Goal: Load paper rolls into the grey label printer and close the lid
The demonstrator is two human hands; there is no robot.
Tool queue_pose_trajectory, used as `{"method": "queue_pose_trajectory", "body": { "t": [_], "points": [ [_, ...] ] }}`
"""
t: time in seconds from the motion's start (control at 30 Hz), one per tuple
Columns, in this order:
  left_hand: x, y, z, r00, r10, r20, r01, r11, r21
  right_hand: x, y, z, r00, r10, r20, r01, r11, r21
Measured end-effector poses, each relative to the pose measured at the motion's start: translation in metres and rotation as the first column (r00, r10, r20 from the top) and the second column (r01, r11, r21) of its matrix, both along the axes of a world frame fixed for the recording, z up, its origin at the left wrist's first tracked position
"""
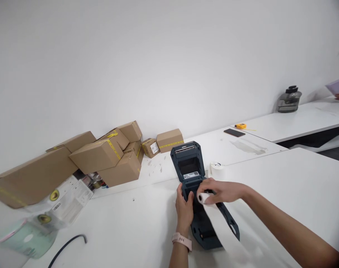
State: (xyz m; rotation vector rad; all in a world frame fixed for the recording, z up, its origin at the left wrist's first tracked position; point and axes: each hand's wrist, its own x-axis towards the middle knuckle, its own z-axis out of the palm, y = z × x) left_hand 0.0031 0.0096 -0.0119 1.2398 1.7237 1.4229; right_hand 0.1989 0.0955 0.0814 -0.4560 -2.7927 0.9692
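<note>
A dark label printer lies on the white table with its lid raised at the back. My left hand grips the printer's left edge, thumb over the inside rim; a pink watch band is on the wrist. Above the printer's open bay, my right hand is closed around a small roll of white paper. A long paper strip runs from the roll across the printer's right side toward the front, where it blurs.
Behind the printer lies a white roll. Cardboard boxes are stacked at the left, above plastic packages, a green pouch and a black cable. A phone, tape measure and jug stand back right.
</note>
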Motion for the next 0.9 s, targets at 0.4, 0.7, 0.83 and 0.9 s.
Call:
{"method": "queue_pose_trajectory", "body": {
  "t": [0.4, 0.7, 0.83, 0.9],
  "points": [
    [0.001, -0.002, 0.003, 1.0, -0.005, 0.031, 0.007, 0.998, -0.064, 0.105, -0.004, -0.08, 0.857, -0.495, -0.14, 0.347, 0.758, -0.553],
    [0.002, -0.002, 0.001, 1.0, -0.007, 0.023, 0.009, 0.997, -0.075, 0.112, 0.03, -0.127, 0.715, -0.68, -0.165, 0.468, 0.64, -0.609],
    [0.002, 0.0, 0.0, 1.0, 0.002, 0.01, -0.002, 0.997, -0.071, 0.098, 0.068, -0.127, 0.496, -0.846, -0.196, 0.636, 0.507, -0.581],
    [0.002, 0.001, -0.001, 1.0, 0.008, 0.007, -0.008, 0.998, -0.059, 0.082, 0.088, -0.125, 0.484, -0.853, -0.195, 0.648, 0.499, -0.575]
  ]
}}
